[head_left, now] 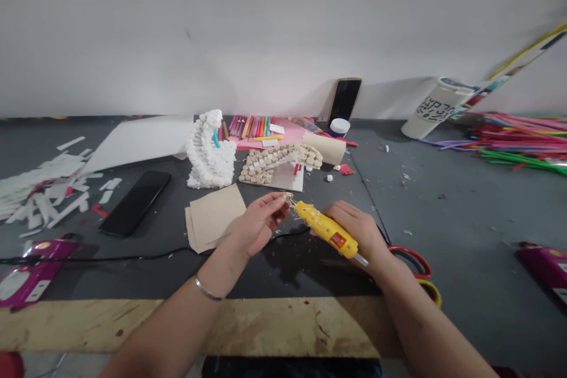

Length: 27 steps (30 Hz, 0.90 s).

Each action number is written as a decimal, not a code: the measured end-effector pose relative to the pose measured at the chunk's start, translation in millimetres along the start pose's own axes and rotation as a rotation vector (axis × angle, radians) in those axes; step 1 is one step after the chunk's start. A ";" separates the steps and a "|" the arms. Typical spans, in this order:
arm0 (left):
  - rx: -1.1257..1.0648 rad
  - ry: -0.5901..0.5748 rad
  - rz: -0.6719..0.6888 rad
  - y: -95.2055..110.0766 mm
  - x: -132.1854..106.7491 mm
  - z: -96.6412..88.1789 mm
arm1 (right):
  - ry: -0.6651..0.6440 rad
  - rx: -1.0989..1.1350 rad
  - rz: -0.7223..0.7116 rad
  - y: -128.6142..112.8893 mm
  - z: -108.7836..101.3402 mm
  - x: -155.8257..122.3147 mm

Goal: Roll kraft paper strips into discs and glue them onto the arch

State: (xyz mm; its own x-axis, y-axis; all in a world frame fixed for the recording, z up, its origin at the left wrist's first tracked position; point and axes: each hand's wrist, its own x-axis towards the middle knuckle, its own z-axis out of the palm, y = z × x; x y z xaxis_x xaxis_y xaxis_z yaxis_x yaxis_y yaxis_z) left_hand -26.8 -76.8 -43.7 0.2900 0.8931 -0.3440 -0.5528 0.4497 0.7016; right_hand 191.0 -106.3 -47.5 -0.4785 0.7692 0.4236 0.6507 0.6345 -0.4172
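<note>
My right hand [354, 225] is wrapped round a yellow glue gun [325, 228], its nozzle pointing left. My left hand [259, 221] pinches a small piece right at the nozzle tip [287, 199]; the piece is too small to name. Both hands hover above the dark mat [283, 271]. Just beyond them lies a curved model of small tan paper rolls [277, 162] on white card. A white foam model [209, 150] stands to its left. Brown paper sheets [215, 215] lie beside my left hand.
A black phone [135, 202] lies at the left near white paper scraps [44, 192]. Coloured markers [252, 127], a white jar [339, 127] and a propped phone [344, 100] sit at the back. Scissors [419, 274] lie by my right wrist. Coloured sticks [518, 139] and a tipped cup [436, 107] are at the right.
</note>
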 end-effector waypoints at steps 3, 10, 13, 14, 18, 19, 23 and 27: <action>-0.015 0.001 -0.009 -0.5 0.1 -0.9 | 0.009 -0.009 -0.006 -1.9 -1.0 0.8; -0.033 -0.003 -0.038 -0.4 0.5 -2.6 | 0.044 -0.019 -0.018 -0.2 1.3 0.7; -0.033 -0.007 -0.038 -0.5 0.4 -4.1 | 0.037 -0.024 -0.010 0.0 1.9 0.5; -0.036 -0.010 -0.036 -0.6 0.4 -4.8 | 0.030 -0.023 -0.004 -0.1 1.8 0.3; -0.058 -0.024 -0.046 -1.1 0.9 -6.5 | 0.021 0.008 -0.006 -0.7 0.2 -0.5; -0.064 -0.026 -0.050 -1.3 1.0 -6.6 | 0.019 0.018 -0.010 -0.8 -0.3 -0.7; -0.065 -0.021 -0.053 -2.0 1.5 -7.5 | 0.006 0.026 -0.011 -1.7 -2.3 -0.7; -0.064 -0.020 -0.053 -2.8 2.4 -10.1 | -0.004 0.034 -0.005 -3.0 -4.1 0.5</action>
State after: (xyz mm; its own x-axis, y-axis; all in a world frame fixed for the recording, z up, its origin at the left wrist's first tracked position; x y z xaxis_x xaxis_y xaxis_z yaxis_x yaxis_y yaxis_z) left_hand -32.4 -75.8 -52.7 0.3355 0.8679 -0.3664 -0.5845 0.4968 0.6415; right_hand 191.3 -108.2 -42.8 -0.4841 0.7660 0.4230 0.6277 0.6408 -0.4420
